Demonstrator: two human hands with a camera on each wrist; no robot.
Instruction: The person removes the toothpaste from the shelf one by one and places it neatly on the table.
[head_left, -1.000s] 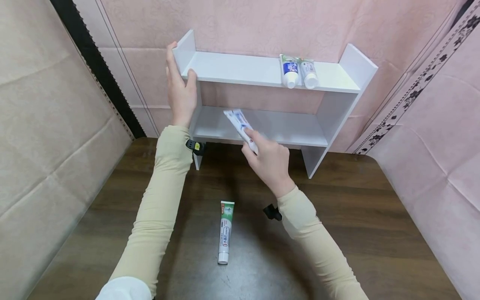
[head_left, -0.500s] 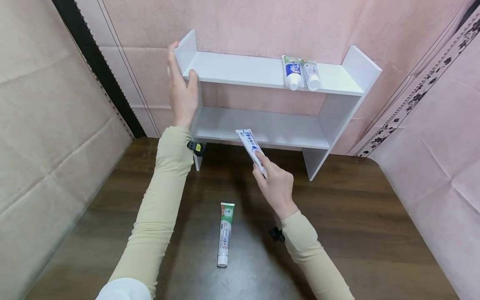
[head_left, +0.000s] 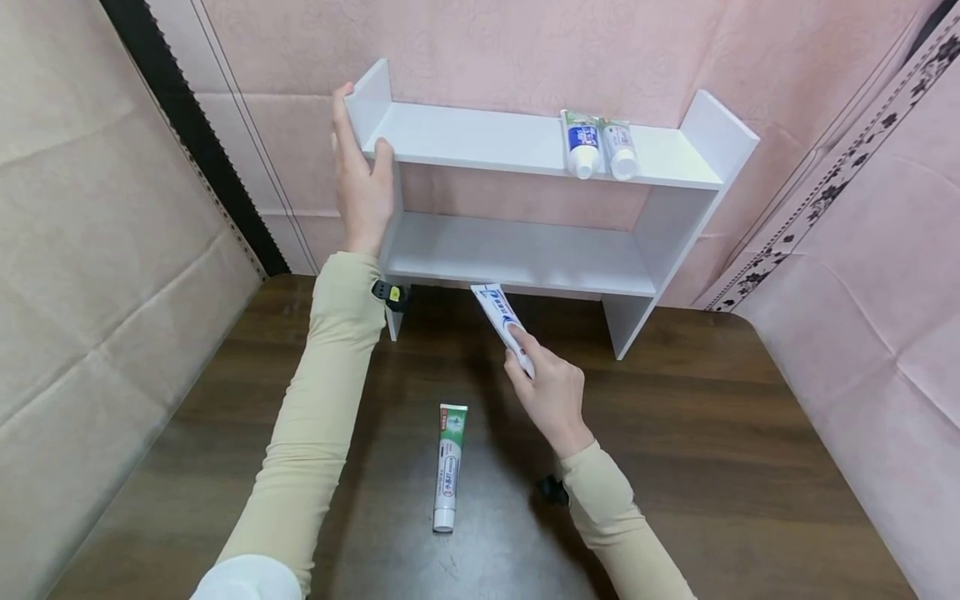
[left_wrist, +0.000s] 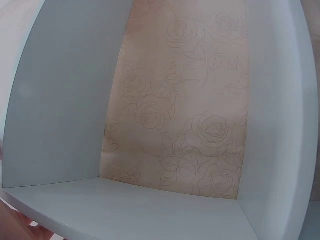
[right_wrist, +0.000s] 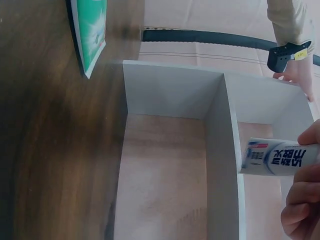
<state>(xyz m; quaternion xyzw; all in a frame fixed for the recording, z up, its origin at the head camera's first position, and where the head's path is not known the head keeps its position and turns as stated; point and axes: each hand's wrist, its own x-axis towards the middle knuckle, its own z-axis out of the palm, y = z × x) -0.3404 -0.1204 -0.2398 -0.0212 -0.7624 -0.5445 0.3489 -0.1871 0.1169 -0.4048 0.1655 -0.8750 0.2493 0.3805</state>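
A white two-tier shelf [head_left: 517,250] stands at the back of the table. My left hand [head_left: 365,187] grips its upper left side panel, thumb at the front edge of the top board. In front of the lower board my right hand [head_left: 551,387] pinches a white and blue toothpaste tube [head_left: 498,317], its flat end pointing up and left. That tube [right_wrist: 280,157] also shows in the right wrist view. A green and white toothpaste tube [head_left: 450,467] lies on the table, cap toward me. Two more tubes, a blue-labelled one [head_left: 581,143] and a paler one [head_left: 618,150], lie side by side on the top board.
The dark wooden table [head_left: 750,467] spreads around the shelf's feet. A pink patterned cloth [head_left: 525,50] hangs right behind the shelf. Pale cloth walls [head_left: 112,250] close in the left and right sides.
My right hand has drawn back from the lower board toward me and slightly right, bringing the white and blue tube along. My left hand keeps its hold on the side panel.
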